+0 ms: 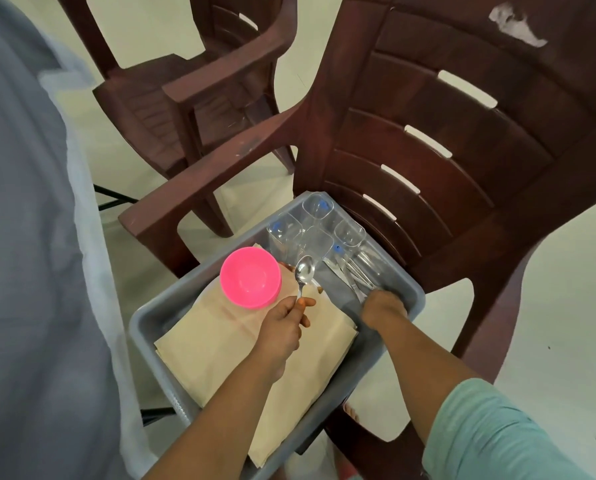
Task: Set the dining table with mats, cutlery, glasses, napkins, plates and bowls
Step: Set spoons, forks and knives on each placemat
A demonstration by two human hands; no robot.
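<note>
A grey plastic tub (pixel 411 292) rests on the seat of a brown plastic chair (pixel 428 140). Inside lie beige mats (pixel 220 341), a stack of pink bowls (pixel 250 277), several clear glasses (pixel 319 223) and a pile of steel cutlery (pixel 359 268). My left hand (pixel 282 323) pinches the handle of a steel spoon (pixel 304 271), bowl end up, over the mats. My right hand (pixel 385 308) reaches down into the cutlery at the tub's right side; its fingers are hidden, so whether it holds a piece is not visible.
A table under a grey cloth (pixel 30 237) with a clear plastic cover fills the left side. A second brown chair (pixel 199 95) stands behind, on a pale tiled floor (pixel 566 306). A bare foot (pixel 350 410) shows under the tub.
</note>
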